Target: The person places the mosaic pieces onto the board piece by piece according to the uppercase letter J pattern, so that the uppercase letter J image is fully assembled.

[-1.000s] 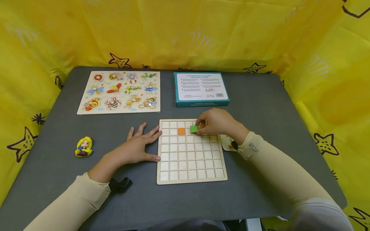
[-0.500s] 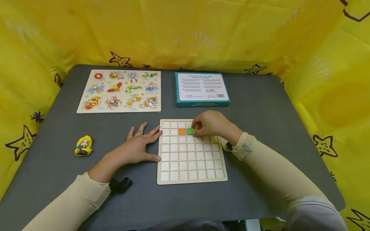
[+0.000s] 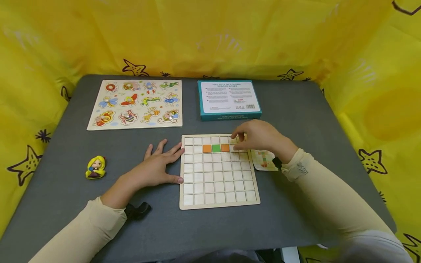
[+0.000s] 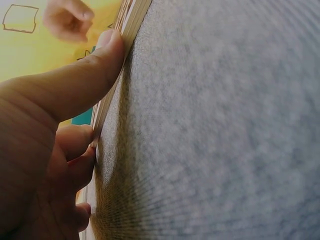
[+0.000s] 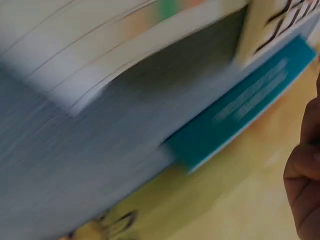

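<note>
A wooden grid board [image 3: 219,207] lies on the table, with a green square tile [image 3: 216,148] in its second row. An orange tile [image 3: 207,148] sits to its left and another orange tile [image 3: 225,148] to its right. My left hand [image 3: 154,168], fingers spread, touches the board's left edge with thumb and fingertips; the left wrist view shows the thumb [image 4: 95,65] against that edge. Over the board's upper right corner hovers my right hand [image 3: 258,136], thumb and index finger apart, nothing visible between them. A printed card [image 3: 263,160] lies partly hidden beneath the right wrist.
At the back left lies a wooden insect puzzle board [image 3: 136,105]. A teal box [image 3: 230,100] stands behind the grid board. A small yellow-haired figurine [image 3: 95,167] is at the left. Yellow cloth [image 3: 210,36] surrounds the grey table [image 3: 158,230].
My right hand let go of the second orange tile, now in the cell right of the green one, and drew back to the right. The green tile moved left into its cell. My left hand stayed.
</note>
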